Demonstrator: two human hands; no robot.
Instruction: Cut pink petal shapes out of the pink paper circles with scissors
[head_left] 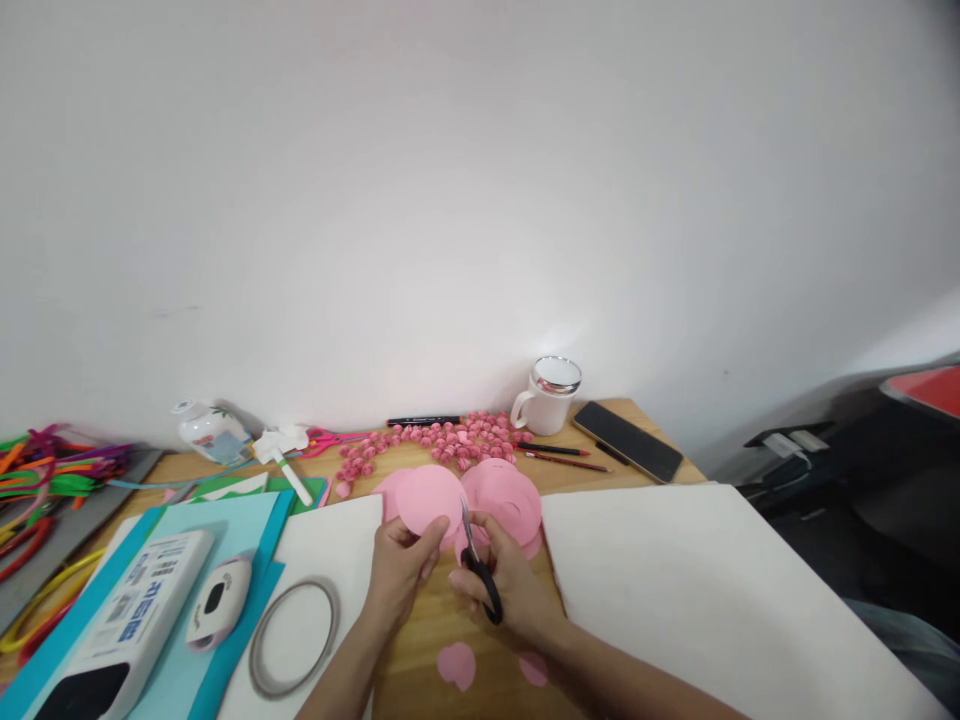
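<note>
Toward the desk's (pixel 416 655) left edge lie one white box (pixel 135 620) and one small white device (pixel 219 603), then one ring of tape (pixel 256 640). The left hand (pixel 401 572) has its fingers pinched on one pink paper disc (pixel 427 498), above the middle of the desk; the disc extends from them toward the back edge. The disc is round, so has no long axis. The black-handled scissors (pixel 493 598), one pair, are gripped in the right hand's (pixel 517 590) fingers at the disc's right rim. Their long axis points to the back edge, tipped slightly left; whether the blades enclose the rim, I cannot tell. The left hand is nearer the disc, holding it. Nearer the front edge lie two pink scraps (pixel 457 665). Behind, the stacked discs (pixel 517 490) overlap and the rolled pieces (pixel 480 435) crowd, so neither can be counted. Toward the back right corner are one mug (pixel 546 408), two pencils (pixel 553 450) and one phone (pixel 628 440).
</note>
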